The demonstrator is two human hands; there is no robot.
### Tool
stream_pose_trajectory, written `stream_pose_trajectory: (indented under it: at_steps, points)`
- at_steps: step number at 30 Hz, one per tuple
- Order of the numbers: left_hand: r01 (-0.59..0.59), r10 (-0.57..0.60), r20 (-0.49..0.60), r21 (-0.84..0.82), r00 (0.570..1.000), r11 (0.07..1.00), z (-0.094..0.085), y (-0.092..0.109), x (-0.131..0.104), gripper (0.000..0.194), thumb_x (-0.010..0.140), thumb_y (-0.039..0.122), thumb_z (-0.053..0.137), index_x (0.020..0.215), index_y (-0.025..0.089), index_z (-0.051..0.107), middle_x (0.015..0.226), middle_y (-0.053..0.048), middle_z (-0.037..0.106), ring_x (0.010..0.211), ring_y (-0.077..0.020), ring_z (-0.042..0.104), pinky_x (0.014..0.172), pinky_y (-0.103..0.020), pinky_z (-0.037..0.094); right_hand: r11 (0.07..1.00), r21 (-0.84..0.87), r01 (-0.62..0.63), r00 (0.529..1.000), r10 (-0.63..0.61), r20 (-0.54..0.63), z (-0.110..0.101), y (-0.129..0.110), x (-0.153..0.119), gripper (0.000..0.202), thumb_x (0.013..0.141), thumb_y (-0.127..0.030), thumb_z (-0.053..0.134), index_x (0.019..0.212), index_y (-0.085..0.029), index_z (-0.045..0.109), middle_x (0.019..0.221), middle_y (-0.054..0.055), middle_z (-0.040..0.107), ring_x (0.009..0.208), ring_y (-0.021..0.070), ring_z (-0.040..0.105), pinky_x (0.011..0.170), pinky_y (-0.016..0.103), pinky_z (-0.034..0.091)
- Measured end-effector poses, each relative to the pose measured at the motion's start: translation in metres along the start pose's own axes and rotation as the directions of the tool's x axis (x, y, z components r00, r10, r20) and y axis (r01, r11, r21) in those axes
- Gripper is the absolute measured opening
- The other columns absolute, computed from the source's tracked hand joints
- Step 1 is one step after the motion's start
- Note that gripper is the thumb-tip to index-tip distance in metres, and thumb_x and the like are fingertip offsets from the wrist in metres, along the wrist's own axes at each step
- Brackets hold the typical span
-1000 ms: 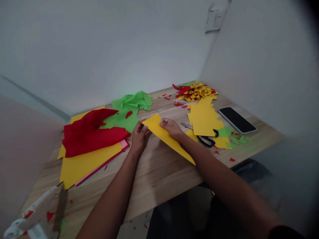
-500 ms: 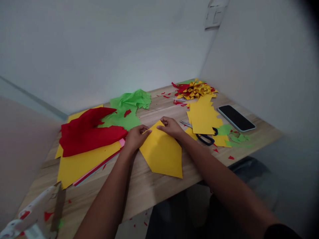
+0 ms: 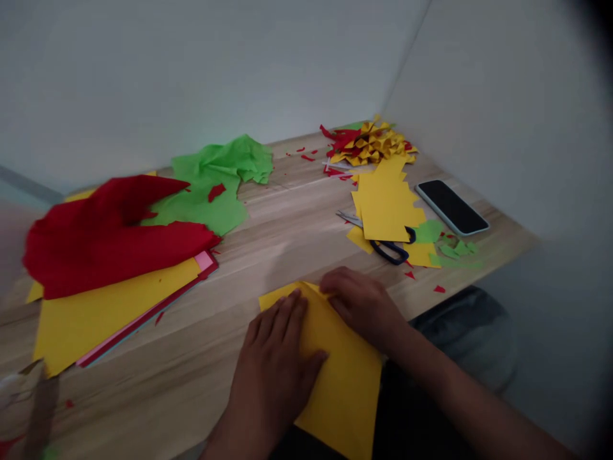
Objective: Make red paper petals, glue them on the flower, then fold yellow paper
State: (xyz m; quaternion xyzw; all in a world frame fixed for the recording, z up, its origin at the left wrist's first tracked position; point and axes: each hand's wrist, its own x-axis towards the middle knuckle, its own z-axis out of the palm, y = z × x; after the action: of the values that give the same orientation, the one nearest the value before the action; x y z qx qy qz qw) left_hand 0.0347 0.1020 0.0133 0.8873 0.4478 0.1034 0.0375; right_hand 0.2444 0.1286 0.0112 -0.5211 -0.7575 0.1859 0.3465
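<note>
A sheet of yellow paper [image 3: 347,383] lies at the table's front edge, its lower end reaching out over my lap. Flat on its left part rests my left hand [image 3: 275,358], fingers stretched out and thumb apart. My right hand [image 3: 359,303] has its fingers curled at the sheet's upper right edge, where a fold or crease shows near the top. The right fingertips are partly hidden, but they appear to grip that edge. Scissors [image 3: 390,251] with dark handles lie beyond my right hand, partly under cut yellow paper [image 3: 387,204].
To the left, red crepe paper [image 3: 115,239] covers stacked coloured sheets [image 3: 119,297], with green crepe paper [image 3: 215,191] behind. Folded yellow strips [image 3: 378,144] are heaped at the back. A phone [image 3: 453,206] lies at the right, near green scraps [image 3: 457,248]. Walls border the table.
The yellow sheet has come nearer to me and turned. My left hand has gone from pinching its top edge to lying flat on it. My right hand has moved down along its edge.
</note>
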Motion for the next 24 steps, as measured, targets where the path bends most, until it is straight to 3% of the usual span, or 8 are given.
stream_pose_trajectory:
  at_steps: [2,5,8,13,16,19,24]
  points:
    - [0.004,-0.004,0.008,-0.041,1.000,0.999,-0.001,-0.005,0.000,0.059,0.086,0.044,0.062,0.137,0.018,0.048,0.144,-0.012,0.055,0.121,-0.0316,0.054,0.096,-0.046,0.043,0.982,-0.054,0.178,0.983,-0.175,0.061,0.001,-0.001,-0.014,0.024,0.092,-0.007,0.049,0.105,-0.018,0.066,0.119,0.010,0.070,0.110,0.0199,0.065,0.092,0.034,0.054]
    - [-0.024,0.029,0.047,-0.098,0.998,0.995,-0.006,-0.018,0.008,0.045,0.091,0.033,0.057,0.135,0.022,0.050,0.143,-0.007,0.056,0.117,-0.0286,0.054,0.095,-0.045,0.042,0.955,-0.121,0.272,0.951,-0.247,0.189,-0.001,0.001,-0.023,0.031,0.093,-0.007,0.050,0.120,-0.016,0.063,0.136,0.014,0.061,0.125,0.0221,0.058,0.103,0.038,0.051]
    - [-0.036,0.047,0.089,-0.122,0.995,0.992,-0.009,-0.027,0.014,0.044,0.090,0.032,0.058,0.133,0.024,0.052,0.146,-0.004,0.053,0.116,-0.0284,0.053,0.094,-0.047,0.041,0.948,-0.134,0.287,0.941,-0.254,0.222,-0.004,0.002,-0.023,0.037,0.092,-0.005,0.051,0.126,-0.015,0.062,0.139,0.014,0.060,0.129,0.0216,0.055,0.107,0.038,0.050]
    - [-0.063,0.077,0.095,-0.138,0.992,0.988,-0.007,-0.033,0.018,0.059,0.089,0.044,0.060,0.142,0.024,0.045,0.148,-0.006,0.050,0.116,-0.0289,0.051,0.095,-0.047,0.042,0.931,-0.172,0.323,0.933,-0.282,0.225,-0.005,0.005,-0.022,0.033,0.094,-0.009,0.050,0.122,-0.014,0.065,0.138,0.012,0.061,0.130,0.0230,0.055,0.106,0.039,0.051]
    - [-0.117,0.126,0.075,-0.112,0.989,0.987,-0.004,-0.036,0.018,0.061,0.092,0.042,0.057,0.149,0.030,0.038,0.153,-0.003,0.045,0.114,-0.0285,0.051,0.093,-0.046,0.041,0.928,-0.176,0.329,0.929,-0.285,0.236,-0.006,0.007,-0.022,0.033,0.094,-0.009,0.048,0.121,-0.016,0.067,0.137,0.009,0.062,0.132,0.0222,0.053,0.106,0.039,0.051]
    - [-0.156,0.164,0.068,-0.103,0.984,0.982,-0.003,-0.036,0.018,0.062,0.094,0.040,0.056,0.150,0.027,0.036,0.153,0.000,0.046,0.113,-0.0283,0.050,0.093,-0.045,0.040,0.927,-0.194,0.322,0.929,-0.269,0.255,-0.007,0.007,-0.020,0.034,0.094,-0.009,0.049,0.122,-0.018,0.067,0.138,0.007,0.061,0.133,0.0218,0.052,0.108,0.040,0.049]
    - [-0.134,0.143,0.078,-0.109,0.987,0.985,-0.006,-0.033,0.017,0.062,0.092,0.040,0.058,0.150,0.027,0.038,0.154,0.000,0.044,0.114,-0.0283,0.050,0.093,-0.045,0.040,0.938,-0.166,0.303,0.929,-0.252,0.271,-0.010,0.005,-0.019,0.030,0.095,-0.013,0.051,0.119,-0.019,0.069,0.138,0.006,0.061,0.132,0.0233,0.052,0.107,0.043,0.049]
